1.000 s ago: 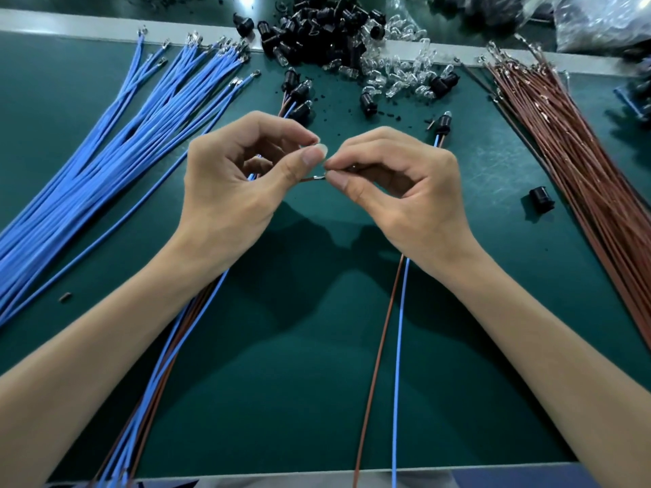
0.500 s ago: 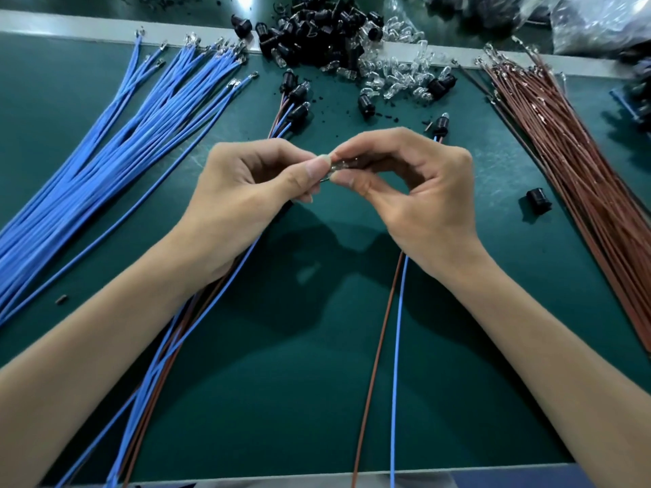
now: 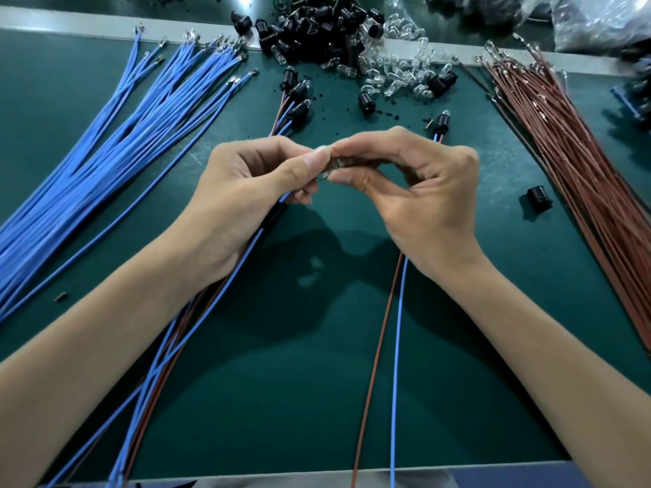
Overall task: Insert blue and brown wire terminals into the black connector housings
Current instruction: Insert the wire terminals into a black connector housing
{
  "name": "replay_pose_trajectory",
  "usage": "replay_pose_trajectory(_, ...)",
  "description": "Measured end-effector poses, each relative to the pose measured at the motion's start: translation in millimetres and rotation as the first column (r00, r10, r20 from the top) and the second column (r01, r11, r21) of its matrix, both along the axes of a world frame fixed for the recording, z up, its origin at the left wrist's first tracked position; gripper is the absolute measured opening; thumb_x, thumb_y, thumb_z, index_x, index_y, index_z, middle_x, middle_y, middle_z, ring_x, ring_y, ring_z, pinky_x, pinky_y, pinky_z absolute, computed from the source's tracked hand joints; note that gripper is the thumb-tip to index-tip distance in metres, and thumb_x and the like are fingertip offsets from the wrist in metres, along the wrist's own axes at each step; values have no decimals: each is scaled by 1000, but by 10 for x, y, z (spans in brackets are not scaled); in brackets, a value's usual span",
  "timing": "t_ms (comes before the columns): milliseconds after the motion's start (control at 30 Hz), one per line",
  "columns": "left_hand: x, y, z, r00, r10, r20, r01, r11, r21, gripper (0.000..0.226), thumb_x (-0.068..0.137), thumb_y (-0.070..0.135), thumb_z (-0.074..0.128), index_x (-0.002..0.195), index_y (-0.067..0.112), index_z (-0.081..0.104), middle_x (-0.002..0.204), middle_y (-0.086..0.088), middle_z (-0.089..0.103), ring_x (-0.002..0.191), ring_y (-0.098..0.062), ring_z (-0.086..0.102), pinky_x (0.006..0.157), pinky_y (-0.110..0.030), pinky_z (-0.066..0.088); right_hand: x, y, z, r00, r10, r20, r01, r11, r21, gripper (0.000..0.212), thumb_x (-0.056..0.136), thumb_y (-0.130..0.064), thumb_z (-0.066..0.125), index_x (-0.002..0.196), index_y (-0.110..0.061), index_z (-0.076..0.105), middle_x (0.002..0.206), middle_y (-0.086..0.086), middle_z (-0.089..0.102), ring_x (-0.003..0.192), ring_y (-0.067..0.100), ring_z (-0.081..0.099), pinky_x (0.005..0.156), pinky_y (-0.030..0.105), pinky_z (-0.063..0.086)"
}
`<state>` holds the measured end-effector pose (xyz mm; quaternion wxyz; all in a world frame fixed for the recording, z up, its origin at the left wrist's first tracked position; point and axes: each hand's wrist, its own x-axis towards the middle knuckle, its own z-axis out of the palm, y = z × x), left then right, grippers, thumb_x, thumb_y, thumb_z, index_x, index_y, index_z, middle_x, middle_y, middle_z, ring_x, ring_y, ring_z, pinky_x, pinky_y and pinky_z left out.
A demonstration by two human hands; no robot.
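My left hand (image 3: 253, 184) and my right hand (image 3: 419, 195) meet fingertip to fingertip above the middle of the green mat (image 3: 299, 399). My left hand pinches the end of a blue wire (image 3: 225, 294) that trails down toward me. My right hand pinches a small dark connector housing (image 3: 336, 163) with a clear tip. Fingers hide most of it. The wire end and the housing touch between my thumbs; the terminal itself is hidden.
A fan of blue wires (image 3: 105, 163) lies at the left and a bundle of brown wires (image 3: 581, 177) at the right. Black housings (image 3: 317, 33) and clear bulbs (image 3: 398, 72) are piled at the back. One loose housing (image 3: 537, 197) lies right; a finished wire pair (image 3: 394, 346) runs under my right wrist.
Both hands have closed together and shifted slightly away from me. The bare terminal seen between the fingertips a second ago is now covered, and the housing's clear tip shows instead.
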<state>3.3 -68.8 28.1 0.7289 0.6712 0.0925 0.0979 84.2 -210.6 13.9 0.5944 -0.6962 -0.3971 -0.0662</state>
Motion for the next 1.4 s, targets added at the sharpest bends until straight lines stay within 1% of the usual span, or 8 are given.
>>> replay_pose_trajectory(133, -4, 34, 10, 999, -46, -21, 46, 999, 9, 15, 72, 32, 67, 62, 22, 70, 61, 7, 59, 60, -5, 52, 61, -13, 43, 0, -4, -13, 1000, -5, 26, 5, 1000, 9, 25, 75, -6, 78, 98, -9, 69, 86, 4, 72, 76, 14, 69, 75, 25, 54)
replay_pose_trajectory(333, -11, -9, 15, 1000, 2, 3, -2, 1000, 13, 13, 75, 24, 63, 63, 21, 66, 57, 8, 58, 57, -5, 49, 59, -12, 41, 8, -2, -21, 999, 20, 34, -21, 999, 30, 28, 75, -3, 77, 100, -10, 67, 88, 3, 71, 77, 15, 69, 75, 28, 54)
replay_pose_trajectory(567, -26, 50, 13, 999, -38, 3, 38, 998, 45, 13, 77, 25, 66, 65, 19, 66, 60, 6, 58, 58, -7, 50, 61, -15, 42, 1, 3, -42, 1000, 19, 13, -19, 1000, 19, 28, 74, -4, 78, 99, -8, 68, 87, 2, 71, 75, 11, 68, 74, 24, 53)
replay_pose_trajectory(700, -10, 48, 2, 1000, -3, 8, 3, 998, 55, 20, 78, 19, 65, 59, 22, 69, 60, 6, 58, 58, -6, 50, 59, -15, 41, -9, 6, -22, 999, 14, 38, -14, 1000, 1, 25, 74, -6, 79, 97, -9, 70, 83, -2, 70, 68, 11, 65, 71, 21, 50)
replay_pose_trajectory(900, -7, 52, 14, 1000, -28, -5, 28, 999, 34, 19, 78, 22, 68, 59, 22, 69, 60, 7, 59, 58, -5, 51, 59, -13, 41, -5, -18, 10, 997, 5, 82, -3, 1000, -23, 23, 74, -6, 80, 95, -5, 71, 81, 2, 70, 68, 13, 66, 70, 21, 50)
replay_pose_trajectory(1033, -11, 67, 31, 999, -48, -21, 48, 999, 18, 22, 79, 18, 67, 58, 20, 69, 60, 6, 58, 56, -5, 50, 58, -12, 41, -5, -27, 25, 994, 8, 106, -4, 999, -34, 23, 73, -6, 80, 94, -3, 72, 82, 3, 71, 69, 14, 67, 70, 22, 52)
replay_pose_trajectory(1167, -13, 62, 52, 998, -66, -12, 66, 998, -1, 20, 77, 18, 66, 57, 19, 68, 60, 6, 58, 56, -3, 52, 58, -12, 42, 14, -49, 30, 993, 14, 121, -7, 999, -52, 21, 73, -7, 81, 92, 0, 73, 81, 10, 72, 69, 17, 69, 69, 25, 54)
replay_pose_trajectory(1400, -12, 59, 27, 998, -66, -12, 67, 996, 59, 21, 79, 20, 68, 58, 23, 69, 59, 8, 59, 57, -3, 52, 58, -12, 41, -1, -42, 16, 990, 13, 143, -9, 1000, -27, 22, 74, -5, 80, 94, -5, 71, 81, 9, 72, 68, 20, 67, 69, 23, 52)
